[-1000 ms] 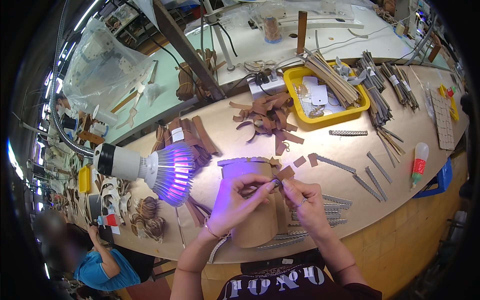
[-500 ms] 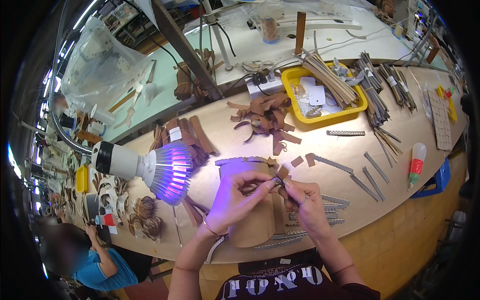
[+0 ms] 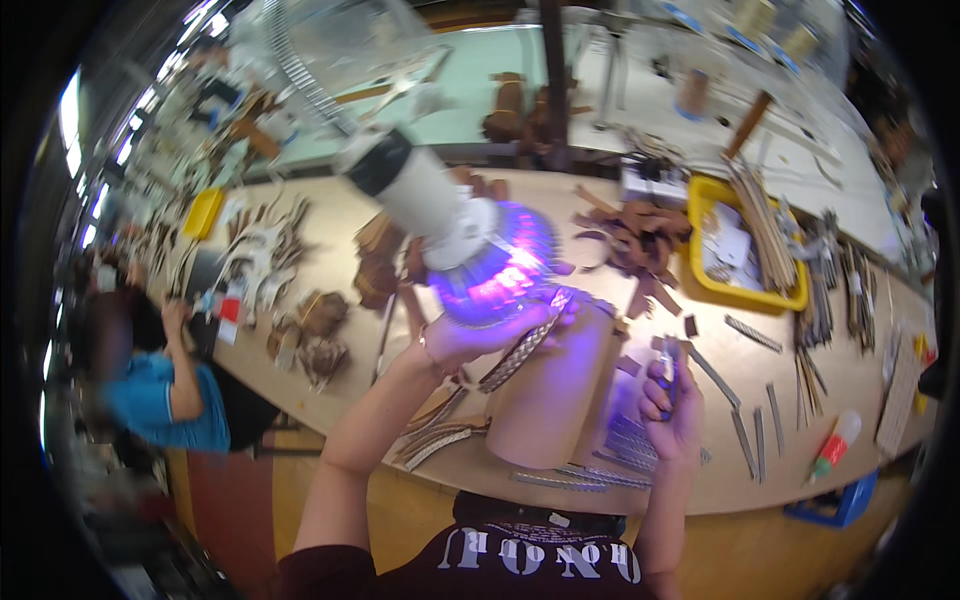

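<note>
My left hand (image 3: 490, 335) is closed on a braided brown-and-white strap (image 3: 524, 348), holding it up close under the glowing violet lamp (image 3: 500, 265). Some of its fingers are blurred and lit by the lamp. Apart from it, my right hand (image 3: 672, 410) is wrapped round a small dark hand tool with a shiny tip (image 3: 668, 352); its exact kind I cannot make out. Between my hands lies a large tan cylinder (image 3: 545, 415) on the table. Braided grey strips (image 3: 628, 440) lie beside it, next to my right hand.
A yellow tray (image 3: 745, 292) with cards and strips stands at the back right, beside brown leather scraps (image 3: 640, 235). A red-and-white bottle (image 3: 836, 446) lies near the right edge. The lamp's flexible neck (image 3: 300, 80) reaches in from above. A person in blue (image 3: 165, 400) sits at the left.
My hands have parted. The left has lifted the strap to the lamp, while the right has drawn away with the small tool. The view has swung to the left, blurring things.
</note>
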{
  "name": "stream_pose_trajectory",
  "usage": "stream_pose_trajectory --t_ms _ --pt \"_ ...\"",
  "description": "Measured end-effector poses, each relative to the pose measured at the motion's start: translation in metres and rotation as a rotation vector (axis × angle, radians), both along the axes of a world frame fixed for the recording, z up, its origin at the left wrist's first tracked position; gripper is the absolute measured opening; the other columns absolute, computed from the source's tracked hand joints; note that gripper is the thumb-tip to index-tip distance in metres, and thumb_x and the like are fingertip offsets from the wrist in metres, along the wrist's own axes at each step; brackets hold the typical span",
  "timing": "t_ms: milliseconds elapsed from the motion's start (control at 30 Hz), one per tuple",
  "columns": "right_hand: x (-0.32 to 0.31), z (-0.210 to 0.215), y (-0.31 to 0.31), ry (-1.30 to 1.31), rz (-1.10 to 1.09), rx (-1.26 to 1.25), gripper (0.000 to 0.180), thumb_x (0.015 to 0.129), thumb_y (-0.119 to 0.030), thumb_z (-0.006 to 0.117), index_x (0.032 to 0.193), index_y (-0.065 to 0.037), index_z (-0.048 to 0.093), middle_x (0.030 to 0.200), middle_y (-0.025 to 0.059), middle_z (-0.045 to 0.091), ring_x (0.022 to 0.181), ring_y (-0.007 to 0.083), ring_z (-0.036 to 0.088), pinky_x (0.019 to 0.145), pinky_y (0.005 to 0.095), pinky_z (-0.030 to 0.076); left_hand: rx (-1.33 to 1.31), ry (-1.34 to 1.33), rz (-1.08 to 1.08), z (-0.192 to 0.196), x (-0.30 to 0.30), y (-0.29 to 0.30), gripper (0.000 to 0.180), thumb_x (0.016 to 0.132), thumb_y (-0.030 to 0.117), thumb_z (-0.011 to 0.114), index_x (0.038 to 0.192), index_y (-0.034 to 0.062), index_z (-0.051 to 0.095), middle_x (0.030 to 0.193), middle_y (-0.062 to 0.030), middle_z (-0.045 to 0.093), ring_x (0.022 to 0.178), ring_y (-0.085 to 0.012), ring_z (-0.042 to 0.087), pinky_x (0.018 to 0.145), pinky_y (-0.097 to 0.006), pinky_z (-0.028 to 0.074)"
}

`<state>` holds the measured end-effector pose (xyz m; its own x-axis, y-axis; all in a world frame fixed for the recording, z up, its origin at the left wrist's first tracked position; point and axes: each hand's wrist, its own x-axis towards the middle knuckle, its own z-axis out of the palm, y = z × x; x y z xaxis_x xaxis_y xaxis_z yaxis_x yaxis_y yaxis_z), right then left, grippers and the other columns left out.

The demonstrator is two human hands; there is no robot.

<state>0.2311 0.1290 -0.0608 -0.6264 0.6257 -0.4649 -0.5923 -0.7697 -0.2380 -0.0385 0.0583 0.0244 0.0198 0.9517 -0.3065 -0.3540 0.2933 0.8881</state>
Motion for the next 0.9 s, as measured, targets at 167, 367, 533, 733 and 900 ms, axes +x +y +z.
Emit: stream_pose_trajectory --t_ms 167,367,533,733,900 --pt "0.006 -0.008 0.0 -0.098 -0.051 0.088 0.027 0.103 -0.029 0.043 0.128 -0.023 0.051 0.083 0.001 0.054 0.047 0.0041 0.03 0.04 0.0185 0.021 0.029 0.32 0.149 -0.008 -0.031 -0.03 0.042 0.091 0.005 0.062 0.13 0.0046 0.048 0.117 -0.0069 0.06 0.101 -0.011 0.061 0.076 -0.021 0.054" --pt "0.009 -0.012 0.002 -0.01 0.047 -0.079 0.028 0.103 -0.03 0.04 0.123 -0.013 0.052 0.083 0.0015 0.052 0.048 0.0058 0.029 0.041 0.0195 0.023 0.017 -0.066 0.39 -0.003 -0.036 -0.067 0.048 0.088 -0.002 0.062 0.132 0.0045 0.044 0.12 -0.0077 0.06 0.106 -0.0129 0.062 0.074 -0.021 0.054" --pt "0.012 -0.015 -0.006 -0.107 0.019 -0.008 0.03 0.103 -0.03 0.039 0.126 -0.014 0.052 0.084 0.0019 0.051 0.05 0.0062 0.03 0.042 0.0202 0.023 -0.001 -0.037 0.448 -0.003 -0.041 -0.101 0.049 0.089 -0.006 0.058 0.134 -0.0007 0.041 0.117 -0.015 0.061 0.104 -0.021 0.064 0.08 -0.029 0.057" --pt "0.014 -0.011 -0.015 -0.188 -0.024 -0.029 0.034 0.103 -0.029 0.039 0.135 -0.019 0.048 0.084 0.0003 0.05 0.05 0.0056 0.028 0.042 0.0197 0.022 -0.093 0.19 0.452 0.003 -0.039 -0.155 0.064 0.082 -0.002 0.069 0.138 -0.001 0.037 0.107 -0.0137 0.063 0.09 -0.013 0.065 0.077 -0.024 0.054" --pt "-0.009 0.016 -0.043 -0.521 0.113 0.538 0.036 0.098 -0.02 0.054 0.133 -0.012 0.05 0.076 -0.0047 0.047 0.053 0.0022 0.033 0.044 0.0182 0.025 -0.129 0.139 0.341 0.005 0.003 -0.159 0.068 0.08 -0.005 0.069 0.14 0.0044 0.039 0.101 -0.0083 0.062 0.09 -0.0097 0.063 0.077 -0.021 0.052"
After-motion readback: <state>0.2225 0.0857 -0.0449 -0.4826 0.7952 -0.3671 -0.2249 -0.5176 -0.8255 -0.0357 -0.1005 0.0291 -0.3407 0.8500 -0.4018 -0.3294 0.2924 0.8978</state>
